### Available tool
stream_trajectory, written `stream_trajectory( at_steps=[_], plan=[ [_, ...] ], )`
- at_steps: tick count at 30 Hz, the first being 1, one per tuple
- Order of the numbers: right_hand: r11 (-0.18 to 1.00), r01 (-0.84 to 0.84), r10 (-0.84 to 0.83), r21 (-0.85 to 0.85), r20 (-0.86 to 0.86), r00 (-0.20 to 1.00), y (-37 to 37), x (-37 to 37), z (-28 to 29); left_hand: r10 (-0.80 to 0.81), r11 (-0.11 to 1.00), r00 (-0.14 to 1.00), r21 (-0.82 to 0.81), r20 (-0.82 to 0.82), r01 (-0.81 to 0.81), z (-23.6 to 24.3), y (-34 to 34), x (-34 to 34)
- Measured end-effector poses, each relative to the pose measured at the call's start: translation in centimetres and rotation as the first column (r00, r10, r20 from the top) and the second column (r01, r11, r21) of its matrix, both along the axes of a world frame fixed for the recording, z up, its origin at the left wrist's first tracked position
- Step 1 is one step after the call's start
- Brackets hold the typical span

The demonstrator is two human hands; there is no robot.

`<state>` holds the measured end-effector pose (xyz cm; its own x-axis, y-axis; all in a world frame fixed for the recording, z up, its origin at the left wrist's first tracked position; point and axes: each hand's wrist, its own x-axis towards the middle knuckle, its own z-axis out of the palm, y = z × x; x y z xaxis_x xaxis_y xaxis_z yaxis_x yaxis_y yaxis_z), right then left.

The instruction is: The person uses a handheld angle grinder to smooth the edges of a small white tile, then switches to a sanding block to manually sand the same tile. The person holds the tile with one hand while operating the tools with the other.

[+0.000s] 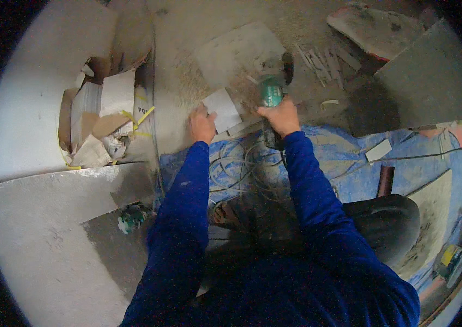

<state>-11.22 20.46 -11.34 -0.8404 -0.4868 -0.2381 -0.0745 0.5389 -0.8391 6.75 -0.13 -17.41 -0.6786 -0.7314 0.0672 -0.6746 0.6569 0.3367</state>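
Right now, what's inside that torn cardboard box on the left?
Inside the torn box, I see pale flat pieces standing packed side by side. Ripped cardboard flaps cover part of the opening, so whatever lies beneath them is hidden.

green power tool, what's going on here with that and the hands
A person's right hand grips the green power tool, whose body is right of a white tile. The left hand rests at that tile's left edge. An open cardboard box stands farther left, with a blue sheet spread nearer the person.
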Motion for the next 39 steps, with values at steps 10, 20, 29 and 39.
stream_trajectory(
  at_steps=[10, 20, 29, 39],
  plan=[
    [0.993, -0.049, 0.046, -0.103, -0.035, 0.998, -2.1, 1.3, 1.4, 0.456, 0.057, 0.788, 0.898, -0.413, 0.437, 6.5, 7.7, -8.2],
    [0.983, -0.142, 0.132, -0.118, -0.085, 0.987, -1.4, -1.2, -0.7, 0.525, -0.043, 0.782, 0.907, -0.336, 0.418, 5.7, 7.9, -9.7],
    [0.971, 0.037, 0.02, 0.236, -0.236, 0.971, -1.5, -10.6, -2.2, 0.415, 0.602, 0.791, 0.787, -0.449, 0.131, 5.6, 3.7, -8.2],
    [0.856, 0.168, 0.158, 0.489, -0.556, 0.816, -1.5, -11.7, -5.4, 0.467, 0.794, 0.873, 0.367, 0.139, -0.484, -0.2, 4.7, -3.3]
  ],
)
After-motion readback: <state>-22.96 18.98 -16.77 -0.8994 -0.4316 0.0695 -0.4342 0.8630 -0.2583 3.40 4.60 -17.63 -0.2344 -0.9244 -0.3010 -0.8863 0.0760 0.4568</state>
